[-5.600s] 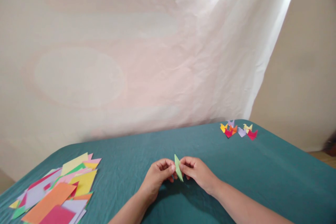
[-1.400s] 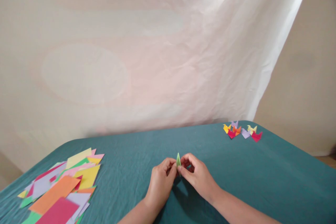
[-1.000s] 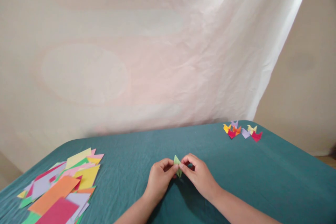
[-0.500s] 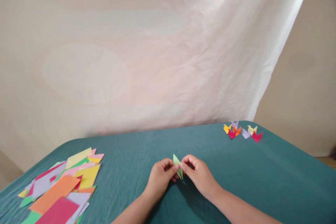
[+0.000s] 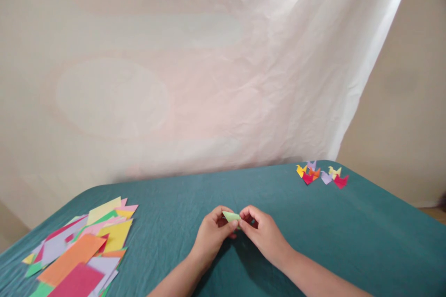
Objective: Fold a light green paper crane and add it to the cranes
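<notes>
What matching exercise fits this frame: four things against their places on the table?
Things:
1. green folded paper
2. flat coloured sheets
3. small folded figures
4. white backdrop cloth

Places:
A. far right corner of the table
B. behind the table
C. pinched between both hands
D. near left edge of the table

Pairs: 1-C, 2-D, 3-A, 4-B

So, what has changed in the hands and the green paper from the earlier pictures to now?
The folded green paper was turned: half a second ago it stood with its tip up between the fingers, now it lies nearly flat, its point toward the left. The left hand and right hand keep pinching it at the same spot above the teal tablecloth. The stack of coloured sheets and the small folded pieces stayed in place.
</notes>
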{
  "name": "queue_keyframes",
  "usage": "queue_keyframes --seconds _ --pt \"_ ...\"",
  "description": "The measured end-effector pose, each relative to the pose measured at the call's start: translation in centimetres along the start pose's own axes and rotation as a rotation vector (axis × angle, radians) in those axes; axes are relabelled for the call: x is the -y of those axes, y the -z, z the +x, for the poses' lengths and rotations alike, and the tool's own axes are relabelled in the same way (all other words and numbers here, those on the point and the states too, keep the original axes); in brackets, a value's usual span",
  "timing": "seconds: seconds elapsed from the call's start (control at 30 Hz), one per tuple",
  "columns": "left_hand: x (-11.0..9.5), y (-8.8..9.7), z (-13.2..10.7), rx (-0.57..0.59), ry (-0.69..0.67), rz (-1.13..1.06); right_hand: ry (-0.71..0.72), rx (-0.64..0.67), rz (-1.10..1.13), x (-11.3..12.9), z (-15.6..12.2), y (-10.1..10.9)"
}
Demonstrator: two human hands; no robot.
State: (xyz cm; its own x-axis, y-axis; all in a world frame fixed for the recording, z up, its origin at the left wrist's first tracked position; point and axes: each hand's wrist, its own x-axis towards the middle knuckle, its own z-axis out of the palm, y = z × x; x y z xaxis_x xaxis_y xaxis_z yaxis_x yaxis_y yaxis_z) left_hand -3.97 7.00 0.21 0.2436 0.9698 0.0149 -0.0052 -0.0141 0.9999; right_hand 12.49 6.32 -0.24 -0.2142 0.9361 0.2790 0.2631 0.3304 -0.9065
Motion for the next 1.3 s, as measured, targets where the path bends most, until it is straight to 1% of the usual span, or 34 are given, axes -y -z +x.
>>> queue_keyframes --seconds 0.1,0.17,0.2,0.27,0.37,0.47,0.57,0.67,0.73,0.83,1.0,1.07,1.2,1.3 --pt "-0.4 0.3 -0.1 -0.06 -0.088 0.232 0.036 -0.034 -0.062 -0.1 0.1 -0.1" --pt "-0.6 0.3 -0.2 -0.082 -0.105 0.333 0.048 -0.057 -0.076 -0.1 0.1 -0.1" --pt "-0.7 0.2 -0.2 -0.091 -0.099 0.34 0.049 -0.071 -0.08 -0.1 0.1 0.0" --pt "-0.6 0.0 -0.2 -0.098 -0.081 0.285 0.043 -0.087 -0.083 -0.1 0.1 0.1" --pt "-0.4 -0.4 -0.2 -0.079 -0.086 0.179 0.009 -0.047 -0.043 0.0 0.1 0.3" --pt "-0.3 -0.5 -0.2 -0.053 -0.088 0.146 -0.008 -0.018 0.025 0.2 0.2 0.5" --pt "-0.5 -0.5 -0.4 -0.051 -0.084 0.237 0.012 -0.033 0.011 0.3 0.2 0.5" --pt "-0.6 -0.3 -0.4 -0.092 -0.087 0.351 0.023 -0.042 -0.033 0.3 0.1 0.4" --pt "-0.6 -0.2 -0.4 -0.115 -0.08 0.364 0.029 -0.045 -0.037 0.3 0.1 0.4" --pt "-0.4 -0.3 -0.2 -0.115 -0.059 0.291 0.036 -0.054 0.001 0.1 0.1 0.5" --pt "0.0 -0.5 0.0 -0.026 -0.01 0.121 0.026 -0.03 0.071 0.3 0.1 0.5" --pt "0.1 -0.6 -0.2 -0.022 -0.002 0.149 0.018 -0.017 0.086 0.5 0.1 0.5" --pt "-0.2 -1.1 -0.8 -0.111 -0.042 0.313 -0.039 -0.019 0.077 0.8 0.2 0.5" --pt "-0.6 -1.4 -1.0 -0.116 -0.052 0.351 -0.053 -0.032 0.078 0.8 0.2 0.5"
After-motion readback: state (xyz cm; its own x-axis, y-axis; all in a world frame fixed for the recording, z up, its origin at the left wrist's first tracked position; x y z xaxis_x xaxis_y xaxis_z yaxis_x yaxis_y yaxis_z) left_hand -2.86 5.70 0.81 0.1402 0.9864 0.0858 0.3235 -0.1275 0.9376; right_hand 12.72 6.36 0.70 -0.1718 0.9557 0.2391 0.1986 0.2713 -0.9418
